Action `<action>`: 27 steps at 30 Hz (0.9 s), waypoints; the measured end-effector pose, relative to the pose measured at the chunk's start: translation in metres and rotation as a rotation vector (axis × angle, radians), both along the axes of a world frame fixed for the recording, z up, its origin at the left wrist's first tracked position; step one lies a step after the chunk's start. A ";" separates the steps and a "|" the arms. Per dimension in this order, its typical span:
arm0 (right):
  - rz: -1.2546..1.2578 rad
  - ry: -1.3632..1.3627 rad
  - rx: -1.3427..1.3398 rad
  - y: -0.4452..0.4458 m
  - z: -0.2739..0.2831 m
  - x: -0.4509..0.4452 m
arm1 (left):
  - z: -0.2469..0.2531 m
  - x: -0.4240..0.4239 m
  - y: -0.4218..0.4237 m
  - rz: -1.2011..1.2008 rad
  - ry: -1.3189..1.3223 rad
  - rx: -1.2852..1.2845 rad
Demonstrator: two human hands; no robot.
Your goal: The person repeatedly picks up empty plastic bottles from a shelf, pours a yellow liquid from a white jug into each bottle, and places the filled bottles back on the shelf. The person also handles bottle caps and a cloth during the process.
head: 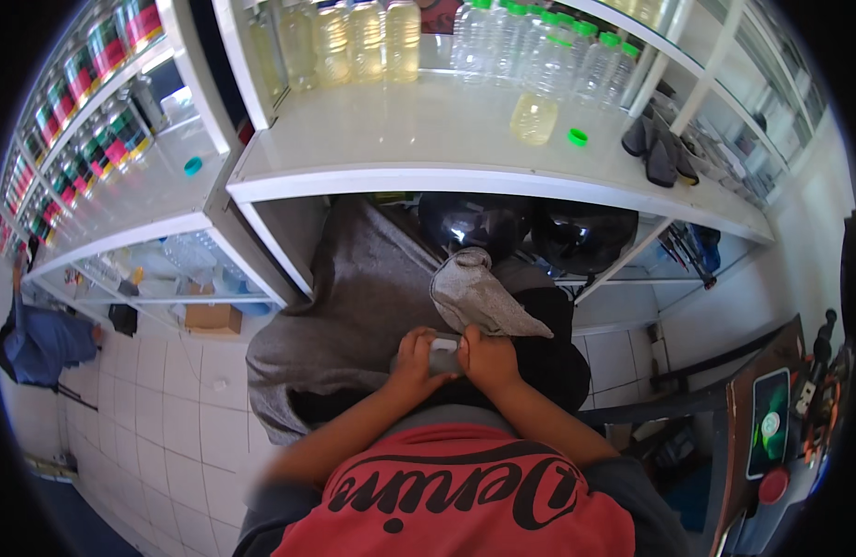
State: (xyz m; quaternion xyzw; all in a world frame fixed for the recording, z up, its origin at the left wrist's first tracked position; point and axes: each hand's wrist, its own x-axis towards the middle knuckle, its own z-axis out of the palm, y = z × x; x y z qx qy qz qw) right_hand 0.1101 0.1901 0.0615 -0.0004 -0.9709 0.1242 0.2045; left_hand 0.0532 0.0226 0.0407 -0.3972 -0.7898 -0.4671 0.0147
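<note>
At the middle of the head view, my left hand [415, 358] and my right hand [492, 358] meet over my lap. Between them is a small grey object with a white part [443, 345], its kind not clear; fingers of both hands close on its sides. Grey cloth [372, 264] drapes over my legs below the shelf. A folded light grey cloth [480, 296] lies just beyond my right hand. On the white counter ahead stands a plastic bottle with pale yellow liquid [535, 118], and a green cap [577, 136] lies to its right.
Empty green-capped bottles [515, 45] and filled bottles [367, 42] line the counter's back. Dark grey cloth items [661, 157] lie at its right. Black glossy bags [584, 233] sit beneath. A phone [769, 422] rests on a side table at right. Another person [45, 341] is at far left.
</note>
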 end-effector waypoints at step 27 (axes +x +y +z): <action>0.284 -1.222 -0.143 -0.053 0.113 0.012 | 0.101 -0.068 -0.140 1.248 0.170 0.510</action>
